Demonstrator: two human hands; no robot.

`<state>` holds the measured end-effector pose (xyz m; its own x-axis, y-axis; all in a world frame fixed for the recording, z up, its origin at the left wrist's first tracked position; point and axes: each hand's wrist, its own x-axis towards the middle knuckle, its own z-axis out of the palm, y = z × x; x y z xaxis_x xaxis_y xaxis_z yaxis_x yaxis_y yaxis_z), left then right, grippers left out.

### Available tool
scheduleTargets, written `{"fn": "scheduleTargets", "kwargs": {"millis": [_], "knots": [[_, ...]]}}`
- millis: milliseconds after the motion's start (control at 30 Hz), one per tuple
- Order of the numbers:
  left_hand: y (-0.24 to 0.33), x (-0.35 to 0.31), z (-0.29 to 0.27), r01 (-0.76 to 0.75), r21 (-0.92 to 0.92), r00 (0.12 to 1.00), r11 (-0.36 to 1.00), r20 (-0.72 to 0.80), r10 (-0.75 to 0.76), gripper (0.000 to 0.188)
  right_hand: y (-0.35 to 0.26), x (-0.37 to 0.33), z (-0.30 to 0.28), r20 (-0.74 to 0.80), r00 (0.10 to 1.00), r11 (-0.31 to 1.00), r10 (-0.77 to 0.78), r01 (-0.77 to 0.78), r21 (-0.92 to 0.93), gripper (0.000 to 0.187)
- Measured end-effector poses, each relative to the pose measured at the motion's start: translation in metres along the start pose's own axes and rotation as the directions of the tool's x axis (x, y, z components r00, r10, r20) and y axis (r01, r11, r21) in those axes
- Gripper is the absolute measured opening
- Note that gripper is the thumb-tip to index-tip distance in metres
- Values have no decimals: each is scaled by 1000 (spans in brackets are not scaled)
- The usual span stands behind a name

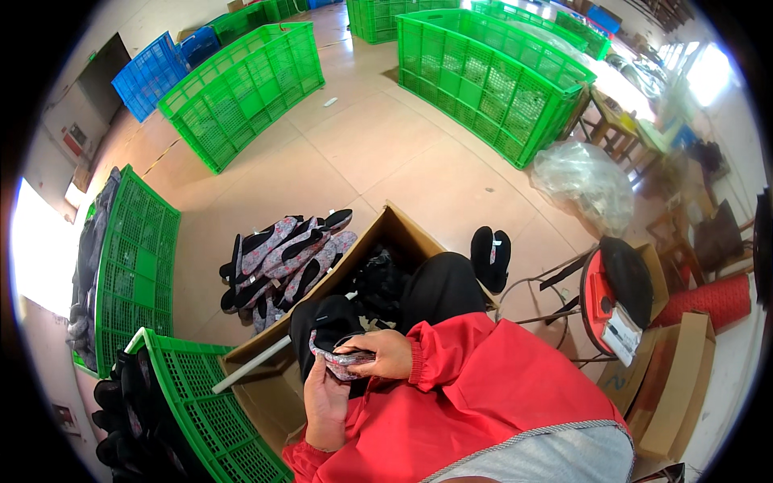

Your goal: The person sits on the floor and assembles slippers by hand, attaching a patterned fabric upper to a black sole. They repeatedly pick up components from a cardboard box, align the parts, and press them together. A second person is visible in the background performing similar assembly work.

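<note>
In my lap is a floral grey-and-pink slipper [328, 360] with a black part, held between both hands. My left hand [325, 409] grips it from below with fingers closed against its edge. From the right, my right hand [385, 352] reaches over it, fingers bent, some hidden inside or behind the fabric. An open cardboard box [419, 233] stands around my knees, with dark black items [378, 282] inside. Left of the box, several floral slippers with black linings [282, 251] lie heaped on the floor. A pair of black slippers [489, 256] sits to the right of the box.
A green crate [201, 402] full of dark slippers [129, 410] stands close on my left, another green crate [137, 274] beyond it. Larger green crates [250, 88] stand ahead. A white tube [254, 366] crosses the box. On my right are a round stool [594, 310] and plastic bags [584, 181].
</note>
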<state>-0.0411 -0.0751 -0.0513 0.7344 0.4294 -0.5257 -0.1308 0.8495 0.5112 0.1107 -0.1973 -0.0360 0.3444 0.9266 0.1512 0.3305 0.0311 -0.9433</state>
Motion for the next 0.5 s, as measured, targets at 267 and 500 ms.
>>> {"fn": "scheduleTargets", "kwargs": {"millis": [267,500], "knots": [[10,12,-18,-85,-11,994,996,-65,84,10,-3,18,7,144,987,998,65,-61,-35,37],[14,9,-8,-289,341,906,894,-205,371,8,13,27,20,153,985,992,75,-58,-109,36]]}}
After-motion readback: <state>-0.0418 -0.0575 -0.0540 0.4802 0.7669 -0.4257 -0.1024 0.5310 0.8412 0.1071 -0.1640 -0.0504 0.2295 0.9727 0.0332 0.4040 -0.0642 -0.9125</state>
